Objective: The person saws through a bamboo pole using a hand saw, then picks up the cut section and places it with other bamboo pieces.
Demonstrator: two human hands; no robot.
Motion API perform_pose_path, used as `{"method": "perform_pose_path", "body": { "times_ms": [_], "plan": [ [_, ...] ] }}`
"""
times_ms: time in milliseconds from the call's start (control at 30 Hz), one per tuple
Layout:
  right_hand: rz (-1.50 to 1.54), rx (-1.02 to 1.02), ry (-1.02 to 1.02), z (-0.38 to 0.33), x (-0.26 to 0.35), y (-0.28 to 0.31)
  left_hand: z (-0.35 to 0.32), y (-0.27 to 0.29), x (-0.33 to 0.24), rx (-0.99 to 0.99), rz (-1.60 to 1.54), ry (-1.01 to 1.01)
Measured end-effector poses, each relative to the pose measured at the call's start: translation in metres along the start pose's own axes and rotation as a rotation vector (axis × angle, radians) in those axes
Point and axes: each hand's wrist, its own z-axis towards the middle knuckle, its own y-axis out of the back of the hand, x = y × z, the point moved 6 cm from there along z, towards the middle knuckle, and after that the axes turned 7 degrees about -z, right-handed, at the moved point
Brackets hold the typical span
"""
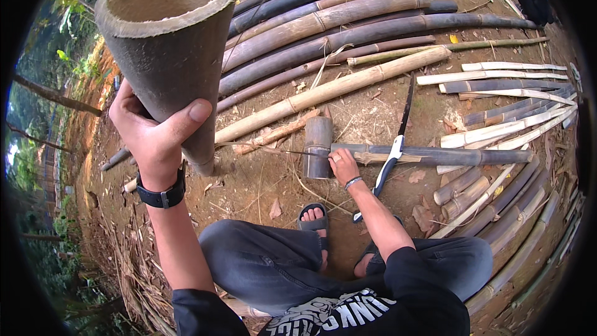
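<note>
My left hand (pixel 155 134) holds a thick hollow bamboo tube (pixel 168 43) raised toward my face at about ten o'clock, open end up, fingers clamped round its lower part with the thumb (pixel 186 118) across the front. It looks stiff and woody, fairly heavy for one hand, with a dull skin that should not slip; the cut rim looks fibrous and rough, so the smooth wall is the better place to grip. My right hand (pixel 342 168) rests at centre on a long dark bamboo pole (pixel 435 154) lying on the dirt ground (pixel 261 174), fingers loosely curled over it, just beside a short bamboo stump (pixel 318 147) standing upright. A long knife (pixel 393 149) lies across the pole. More bamboo poles (pixel 348 18) are stacked at twelve o'clock, split strips (pixel 510 124) at three.
</note>
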Motion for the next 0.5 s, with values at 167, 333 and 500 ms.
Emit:
{"method": "perform_pose_path", "body": {
  "times_ms": [167,333,500],
  "plan": [
    [-0.075,-0.015,0.085,0.0,0.005,-0.002,0.01,-0.003,0.0,0.026,0.003,0.015],
    [-0.095,0.024,0.106,-0.002,0.004,-0.003,0.011,-0.019,-0.001,0.084,0.017,0.002],
    [-0.094,0.267,-0.047,0.016,0.004,0.005,0.024,-0.034,0.007,0.097,-0.007,0.022]
  ]
}}
